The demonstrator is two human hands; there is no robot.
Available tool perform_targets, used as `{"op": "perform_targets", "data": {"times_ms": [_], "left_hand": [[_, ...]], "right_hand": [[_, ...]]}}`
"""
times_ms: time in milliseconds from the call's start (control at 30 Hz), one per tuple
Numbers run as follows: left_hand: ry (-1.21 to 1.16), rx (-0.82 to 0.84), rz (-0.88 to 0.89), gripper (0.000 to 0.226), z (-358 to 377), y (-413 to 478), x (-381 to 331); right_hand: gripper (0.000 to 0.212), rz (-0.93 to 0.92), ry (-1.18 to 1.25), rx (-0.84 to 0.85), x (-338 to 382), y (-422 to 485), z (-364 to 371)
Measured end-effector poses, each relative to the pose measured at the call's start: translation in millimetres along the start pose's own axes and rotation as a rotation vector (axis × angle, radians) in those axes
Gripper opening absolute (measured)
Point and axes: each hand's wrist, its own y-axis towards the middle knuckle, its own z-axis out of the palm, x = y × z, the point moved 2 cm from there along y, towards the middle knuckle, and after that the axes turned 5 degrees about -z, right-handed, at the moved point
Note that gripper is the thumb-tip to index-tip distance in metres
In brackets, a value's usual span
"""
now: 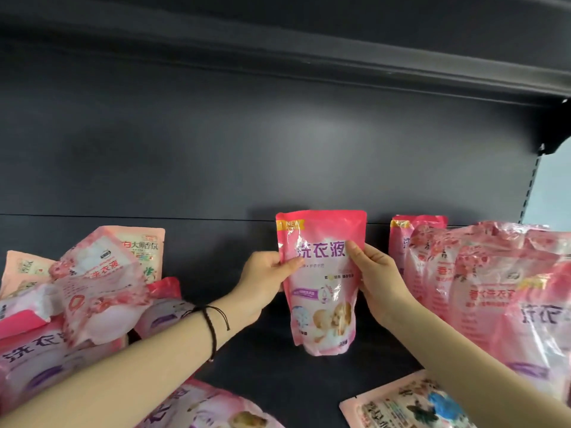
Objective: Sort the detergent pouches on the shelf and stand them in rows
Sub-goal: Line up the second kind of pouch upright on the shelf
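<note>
A pink detergent pouch [321, 279] with purple lettering stands upright near the middle of the dark shelf [241, 242], its base on or just above the board. My left hand [262, 282] grips its left edge and my right hand [380, 279] grips its right edge, thumbs on the front. To the right, several pink pouches [482, 273] stand upright, packed close together. At the left lies a jumbled pile of pouches [92, 279], tilted and overlapping.
Two pouches lie flat at the shelf's front edge, one pink [210, 409] below my left forearm, one pale with a blue picture [408, 406] under my right forearm. The dark back panel [247, 143] rises behind. An upper shelf [340, 50] overhangs.
</note>
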Motion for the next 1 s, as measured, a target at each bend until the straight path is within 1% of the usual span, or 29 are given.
{"op": "perform_targets", "data": {"times_ms": [200,300,367,433,533,600,633,700,800,900,1000], "left_hand": [[0.120,-0.059,0.014,0.024,32.4,17.9,12.6],[0.135,-0.068,0.014,0.026,36.1,21.9,15.0],[0.118,-0.038,-0.017,0.025,35.4,23.0,15.6],[0.109,0.023,-0.031,0.014,32.0,23.4,17.5],[0.251,0.103,-0.005,0.010,25.2,22.1,22.8],[0.379,0.113,0.023,0.007,21.9,20.1,23.5],[0.433,0.118,0.035,0.006,20.9,18.6,22.3],[0.549,0.143,0.064,0.014,18.7,15.7,17.1],[0.739,0.211,0.058,0.027,12.9,9.3,6.7],[0.944,0.244,0.038,0.035,4.7,1.4,-0.6],[1.172,0.297,0.083,0.038,-0.3,-8.9,-5.7]], "right_hand": [[0.023,0.064,-0.024,-0.087,-20.9,11.9,-22.1],[0.025,0.057,-0.038,-0.107,-28.8,17.0,-26.5],[0.025,0.058,-0.043,-0.104,-29.8,18.2,-27.7],[0.024,0.058,-0.054,-0.096,-30.2,19.1,-27.4],[0.024,0.037,-0.075,-0.089,-30.3,17.6,-27.2],[0.025,0.012,-0.125,-0.092,-28.1,15.7,-27.6],[0.024,-0.002,-0.175,-0.090,-27.1,15.0,-27.8],[0.021,-0.031,-0.317,-0.080,-26.3,15.1,-28.5],[0.015,-0.067,-0.626,-0.006,-19.6,14.7,-30.9],[0.017,-0.022,-0.980,0.145,-6.8,15.0,-39.2],[0.031,0.101,-1.269,0.327,4.6,9.8,-39.7]]}}
